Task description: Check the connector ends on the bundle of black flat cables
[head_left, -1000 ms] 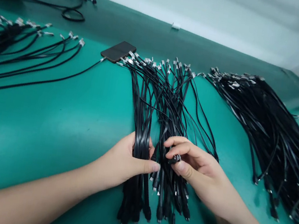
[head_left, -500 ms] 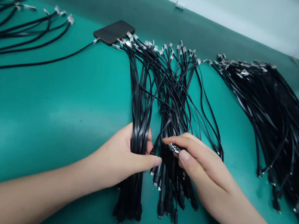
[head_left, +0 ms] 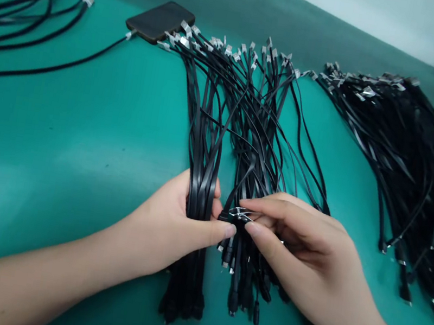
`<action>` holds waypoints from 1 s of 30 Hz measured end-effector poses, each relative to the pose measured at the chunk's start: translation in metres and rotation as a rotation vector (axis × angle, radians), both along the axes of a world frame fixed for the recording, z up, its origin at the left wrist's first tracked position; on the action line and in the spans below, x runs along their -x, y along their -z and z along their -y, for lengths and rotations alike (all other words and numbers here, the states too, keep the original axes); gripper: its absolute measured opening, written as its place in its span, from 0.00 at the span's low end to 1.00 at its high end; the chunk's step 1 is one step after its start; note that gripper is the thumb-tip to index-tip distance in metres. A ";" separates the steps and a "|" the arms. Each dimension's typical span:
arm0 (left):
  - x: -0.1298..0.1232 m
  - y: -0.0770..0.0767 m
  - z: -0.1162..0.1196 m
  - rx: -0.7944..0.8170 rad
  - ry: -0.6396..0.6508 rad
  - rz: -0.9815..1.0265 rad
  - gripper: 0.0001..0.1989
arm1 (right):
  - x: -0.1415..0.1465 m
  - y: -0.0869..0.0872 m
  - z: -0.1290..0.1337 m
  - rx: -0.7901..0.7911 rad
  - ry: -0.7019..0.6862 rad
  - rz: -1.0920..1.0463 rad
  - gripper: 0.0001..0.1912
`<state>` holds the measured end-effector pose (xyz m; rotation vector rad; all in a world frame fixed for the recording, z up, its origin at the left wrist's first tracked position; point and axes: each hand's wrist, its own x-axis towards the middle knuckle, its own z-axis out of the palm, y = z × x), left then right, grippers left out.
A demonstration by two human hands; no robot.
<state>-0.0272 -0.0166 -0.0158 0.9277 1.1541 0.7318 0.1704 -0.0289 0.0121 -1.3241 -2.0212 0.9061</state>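
My left hand (head_left: 174, 222) is closed round a bundle of flat black cables (head_left: 202, 182), which hangs with its dark plug ends below the fist. Beside the thumb tip, one cable's black connector (head_left: 225, 216) sticks out toward the right. My right hand (head_left: 295, 241) pinches a small shiny piece (head_left: 239, 214) with thin bright edges between index finger and thumb. That piece is up against the connector; its exact kind is unclear. Under and behind my right hand lies a loose spread of more black cables (head_left: 259, 142), with silvery plugs at the far end.
A dark phone (head_left: 160, 21) lies at the back left with a cable plugged into it. More cables (head_left: 31, 7) with silvery plugs lie at the far left. A large pile of black cables (head_left: 416, 155) covers the right side of the green table (head_left: 56, 159).
My right hand has brought the shiny piece left, up to the connector by my left thumb, and its fingers have opened slightly around it. The view has shifted a little. My left hand keeps its hold.
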 end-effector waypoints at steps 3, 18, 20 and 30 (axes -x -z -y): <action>0.000 -0.001 0.000 0.006 0.001 -0.007 0.17 | 0.001 -0.001 0.001 0.010 0.012 0.010 0.08; 0.000 -0.002 0.000 0.008 -0.013 0.002 0.17 | 0.003 0.002 0.003 0.094 0.030 -0.011 0.07; -0.001 -0.003 -0.001 0.020 -0.016 0.012 0.17 | 0.003 0.000 0.004 0.085 0.020 -0.007 0.07; -0.002 -0.005 -0.001 0.071 -0.025 0.055 0.18 | 0.000 -0.002 0.001 -0.025 -0.032 0.078 0.07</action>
